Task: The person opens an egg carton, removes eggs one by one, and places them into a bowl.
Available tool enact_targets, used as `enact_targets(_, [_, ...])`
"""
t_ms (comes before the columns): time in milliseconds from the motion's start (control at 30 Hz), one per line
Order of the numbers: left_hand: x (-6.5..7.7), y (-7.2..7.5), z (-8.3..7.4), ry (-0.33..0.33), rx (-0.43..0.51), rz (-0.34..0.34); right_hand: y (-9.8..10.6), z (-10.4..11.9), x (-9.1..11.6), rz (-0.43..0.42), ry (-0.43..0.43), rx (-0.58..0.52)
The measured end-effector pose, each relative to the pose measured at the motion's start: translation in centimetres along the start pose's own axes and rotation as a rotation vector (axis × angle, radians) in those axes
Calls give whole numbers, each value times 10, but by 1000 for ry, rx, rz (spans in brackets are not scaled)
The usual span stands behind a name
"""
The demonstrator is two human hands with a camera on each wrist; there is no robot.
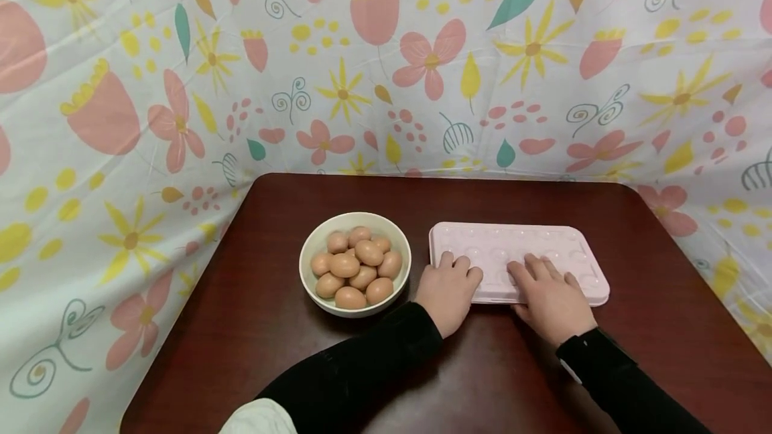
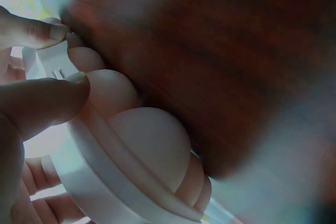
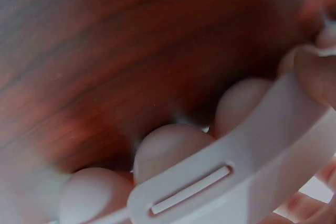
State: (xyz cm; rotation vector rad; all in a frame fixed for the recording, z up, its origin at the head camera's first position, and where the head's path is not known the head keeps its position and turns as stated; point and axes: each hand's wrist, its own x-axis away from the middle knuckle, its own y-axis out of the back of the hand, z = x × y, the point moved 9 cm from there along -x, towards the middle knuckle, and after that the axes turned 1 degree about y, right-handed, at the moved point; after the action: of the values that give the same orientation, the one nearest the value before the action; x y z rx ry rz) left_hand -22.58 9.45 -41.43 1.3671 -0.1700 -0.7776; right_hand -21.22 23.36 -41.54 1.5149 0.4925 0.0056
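Note:
A pale pink egg box (image 1: 561, 280) with a bumpy lid lies flat on the table. My left hand (image 1: 447, 292) holds its left front part, fingers over the lid and thumb (image 2: 58, 98) against the front edge. Farther right, my right hand (image 1: 553, 300) grips the same front edge, its fingers spread on the lid and its thumb (image 3: 317, 77) on the rim. Rounded cups (image 2: 152, 135) bulge along the underside in the left wrist view. A slotted tab (image 3: 189, 190) shows on the front in the right wrist view. The box's inside is hidden.
Left of the box stands a cream bowl (image 1: 307, 266) heaped with brown eggs (image 1: 344, 265), close to my left hand. The dark red-brown table (image 1: 241, 353) carries both. A flower-print cloth (image 1: 362, 119) hangs behind the table and along its sides.

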Motion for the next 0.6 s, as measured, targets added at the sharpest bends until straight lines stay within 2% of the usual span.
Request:
enact_targets(133, [-4,-1,-2,-2,-20,1,0,-2,-1,-10,-10,5])
enact_targets(400, [6,-10,-10,-23,-14,30,-17,-5,6,117,-94,-71])
enact_targets(533, [3,-12,-8,-19,-25,36,-20,-11,2,144,-118,-119])
enact_targets(600, [1,-13,-5,-14,4,57,-21,-14,-1,163,-136,-157])
